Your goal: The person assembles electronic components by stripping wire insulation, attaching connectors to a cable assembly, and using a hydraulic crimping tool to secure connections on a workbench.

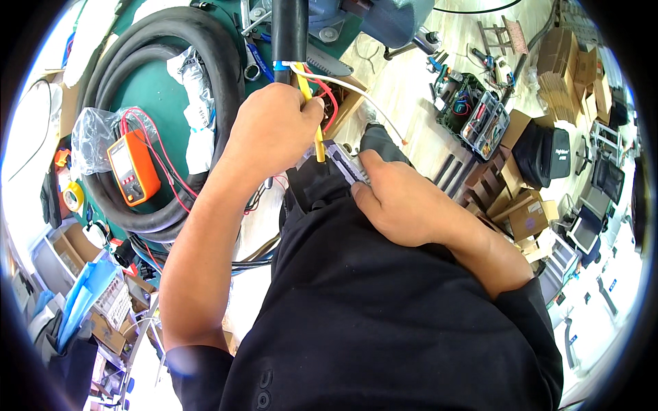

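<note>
Head view shows the left hand (274, 130) closed around a yellow wire (317, 140), which comes out of the end of a thick black cable (290, 31) together with a white wire (356, 92) and a red wire (329, 92). Just below it, the right hand (404, 202) is clamped on a grey utility knife (343, 161), and the front of the knife lies against the lower part of the yellow wire. Both hands are close together over the person's dark clothing. To the left, on the green table (154, 89), lies a coiled black hose (205, 55), and inside the coil is an orange multimeter (133, 168) with red leads. To the right, on the floor, stands an open tool case (476, 113), and cardboard boxes (528, 212) are near it.
</note>
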Available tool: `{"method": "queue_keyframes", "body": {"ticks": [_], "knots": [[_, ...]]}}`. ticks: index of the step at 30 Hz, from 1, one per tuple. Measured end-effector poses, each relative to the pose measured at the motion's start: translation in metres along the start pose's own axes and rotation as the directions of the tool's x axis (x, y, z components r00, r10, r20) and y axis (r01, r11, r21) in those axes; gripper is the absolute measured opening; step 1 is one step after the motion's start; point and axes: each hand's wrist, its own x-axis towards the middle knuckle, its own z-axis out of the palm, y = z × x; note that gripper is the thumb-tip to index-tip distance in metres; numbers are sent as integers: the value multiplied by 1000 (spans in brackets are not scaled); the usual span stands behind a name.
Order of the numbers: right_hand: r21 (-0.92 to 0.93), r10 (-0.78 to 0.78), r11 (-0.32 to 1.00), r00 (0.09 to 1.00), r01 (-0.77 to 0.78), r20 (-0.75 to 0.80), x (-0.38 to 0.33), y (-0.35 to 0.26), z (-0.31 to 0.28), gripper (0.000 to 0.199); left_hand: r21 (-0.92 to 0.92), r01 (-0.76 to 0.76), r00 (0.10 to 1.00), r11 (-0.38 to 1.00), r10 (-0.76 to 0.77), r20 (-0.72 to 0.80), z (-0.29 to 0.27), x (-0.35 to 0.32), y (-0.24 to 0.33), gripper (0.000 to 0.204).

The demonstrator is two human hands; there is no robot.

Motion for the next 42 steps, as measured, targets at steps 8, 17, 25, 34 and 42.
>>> {"method": "queue_keyframes", "body": {"ticks": [8, 17, 25, 34, 42], "knots": [[-30, 31, 999, 999, -32, -26, -2, -3, 7, 28, -85, -8, 1000, 996, 9, 12, 4, 1, -4, 43], [-32, 57, 998, 998, -58, -24, -6, -2, 18, 28, -136, -32, 999, 990, 31, -13, 8, 2, -8, 43], [-41, 94, 995, 995, -95, -22, -23, -5, 40, 30, -117, -104, 994, 988, 98, -50, 5, -3, -1, 41], [76, 67, 996, 965, -49, -252, -31, 0, 19, 27, -222, 36, 989, 974, -2, 150, -7, -9, 0, 42], [53, 27, 998, 977, -16, -210, -16, -8, 21, 29, -273, 31, 989, 962, 9, 146, -5, -8, -3, 40]]}}
